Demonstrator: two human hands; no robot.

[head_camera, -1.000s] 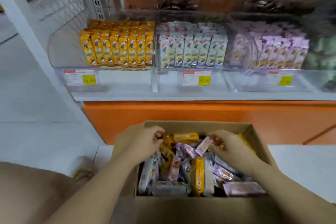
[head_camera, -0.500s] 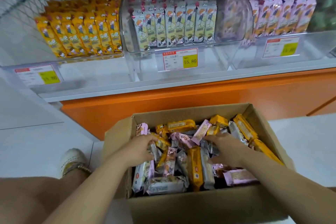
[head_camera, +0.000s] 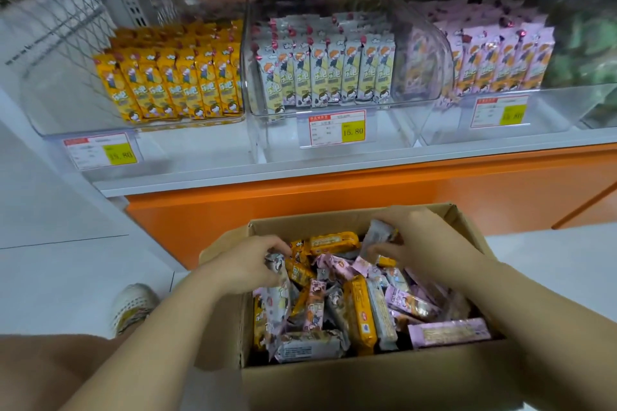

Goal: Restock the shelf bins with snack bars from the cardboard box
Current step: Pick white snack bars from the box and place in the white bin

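An open cardboard box (head_camera: 374,377) on the floor holds several loose snack bars in yellow, grey-white and pink wrappers. My left hand (head_camera: 243,265) is at the box's left side and pinches a grey-white bar (head_camera: 278,290) by its top end. My right hand (head_camera: 424,243) is over the far right of the box, fingers curled round a grey bar (head_camera: 375,238) lifted above the pile. On the shelf stand three clear bins: yellow bars (head_camera: 173,83) on the left, grey-white bars (head_camera: 327,73) in the middle, pink bars (head_camera: 494,57) on the right.
The white shelf edge (head_camera: 300,170) sits above an orange base panel (head_camera: 334,200). Price tags (head_camera: 337,127) hang on the bin fronts. A wire mesh divider (head_camera: 66,17) stands at the shelf's left end. My shoe (head_camera: 133,307) and knee are left of the box on the white floor.
The view has lifted and shifted. My right hand moved to the box's far right corner and raised a grey bar. My left hand took hold of a grey-white bar.
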